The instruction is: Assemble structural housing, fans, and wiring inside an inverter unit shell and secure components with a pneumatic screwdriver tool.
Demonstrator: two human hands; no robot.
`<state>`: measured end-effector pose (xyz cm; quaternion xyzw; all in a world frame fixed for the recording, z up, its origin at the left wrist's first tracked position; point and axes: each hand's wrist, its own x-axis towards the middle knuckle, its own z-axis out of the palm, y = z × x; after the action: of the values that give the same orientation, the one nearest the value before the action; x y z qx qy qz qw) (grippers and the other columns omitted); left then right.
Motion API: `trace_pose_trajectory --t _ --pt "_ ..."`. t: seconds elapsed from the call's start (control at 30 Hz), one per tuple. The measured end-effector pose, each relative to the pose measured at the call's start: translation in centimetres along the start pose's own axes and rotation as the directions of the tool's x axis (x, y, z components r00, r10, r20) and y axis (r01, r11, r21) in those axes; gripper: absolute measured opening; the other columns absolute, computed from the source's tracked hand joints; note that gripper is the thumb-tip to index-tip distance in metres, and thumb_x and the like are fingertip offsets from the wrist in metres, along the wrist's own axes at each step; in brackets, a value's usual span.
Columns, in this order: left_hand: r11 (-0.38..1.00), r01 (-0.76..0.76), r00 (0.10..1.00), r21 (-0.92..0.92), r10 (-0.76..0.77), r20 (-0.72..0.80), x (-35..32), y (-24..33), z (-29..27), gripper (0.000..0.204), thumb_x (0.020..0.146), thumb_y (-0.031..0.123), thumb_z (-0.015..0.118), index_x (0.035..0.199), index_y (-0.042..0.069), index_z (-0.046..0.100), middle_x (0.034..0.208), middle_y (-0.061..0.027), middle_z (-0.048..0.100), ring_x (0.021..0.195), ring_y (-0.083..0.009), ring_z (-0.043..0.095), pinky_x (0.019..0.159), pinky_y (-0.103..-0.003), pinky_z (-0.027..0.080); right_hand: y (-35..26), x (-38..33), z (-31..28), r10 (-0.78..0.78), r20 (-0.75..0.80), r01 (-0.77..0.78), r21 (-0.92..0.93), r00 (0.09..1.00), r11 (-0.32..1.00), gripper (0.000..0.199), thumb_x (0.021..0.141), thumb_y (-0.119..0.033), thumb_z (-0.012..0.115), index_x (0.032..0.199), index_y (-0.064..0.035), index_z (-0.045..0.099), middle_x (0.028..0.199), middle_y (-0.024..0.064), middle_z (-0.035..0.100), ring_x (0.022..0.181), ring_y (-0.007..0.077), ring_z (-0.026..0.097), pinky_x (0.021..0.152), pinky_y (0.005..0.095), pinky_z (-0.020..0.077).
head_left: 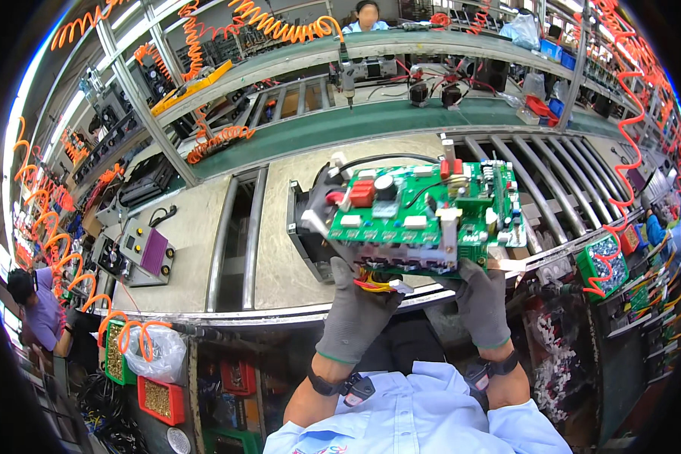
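Observation:
A green circuit board assembly is in front of me, tilted over the near side of the workbench. Red and white parts, a round capacitor and wires crowd its top, and a black fan shows at its left end. My left hand, in a grey glove, grips its near left edge with the thumb up. Red and yellow wires with a white connector hang beside those fingers. My right hand, also gloved, is closed on the near right edge. The fingertips beneath the assembly are hidden.
Metal rollers flank the pale work plate. A purple-and-grey boxed unit stands left. Parts bins, including a red bin and a green bin, sit at both sides. A screwdriver hangs ahead from an orange coil; a co-worker is left.

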<state>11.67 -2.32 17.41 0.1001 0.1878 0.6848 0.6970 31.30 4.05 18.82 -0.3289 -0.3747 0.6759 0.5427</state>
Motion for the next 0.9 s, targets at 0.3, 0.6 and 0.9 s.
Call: trace_pose_trajectory --t 0.3,0.6,0.9 --pt "0.988 -0.146 0.989 0.050 0.145 0.024 -0.5 1.7 1.8 0.094 0.083 0.076 0.057 0.149 0.011 0.041 0.151 -0.0153 0.043 0.137 -0.0408 0.041 0.115 -0.066 0.027 2.0 0.9 1.1 -0.293 0.327 0.423 -0.460 0.898 0.781 0.022 0.096 -0.009 0.058 0.117 -0.0035 0.064 0.097 0.0075 0.069 0.084 0.0128 0.065 0.071 0.0314 0.0523" --pt "0.810 -0.464 0.878 0.358 0.474 0.066 0.5 4.0 -0.6 0.077 0.095 0.061 0.052 0.153 0.013 0.035 0.155 -0.0106 0.040 0.140 -0.0287 0.040 0.117 -0.051 0.031 -0.6 3.6 4.1 -0.419 0.708 0.781 -0.305 0.569 0.546 0.045 0.092 -0.012 0.067 0.133 -0.0002 0.053 0.123 0.0167 0.061 0.107 0.0238 0.063 0.089 0.0354 0.0512" --pt "0.632 -0.679 0.677 0.373 0.736 -0.013 1.2 6.9 -0.5 0.086 0.087 0.064 0.063 0.153 0.015 0.039 0.154 -0.0109 0.043 0.143 -0.0355 0.039 0.115 -0.066 0.028 -8.2 11.5 -1.4 -0.295 0.619 0.384 -0.724 0.728 -0.573 0.089 0.072 -0.023 0.077 0.145 0.0049 0.035 0.147 0.0282 0.038 0.138 0.0415 0.037 0.114 0.0593 0.0270"
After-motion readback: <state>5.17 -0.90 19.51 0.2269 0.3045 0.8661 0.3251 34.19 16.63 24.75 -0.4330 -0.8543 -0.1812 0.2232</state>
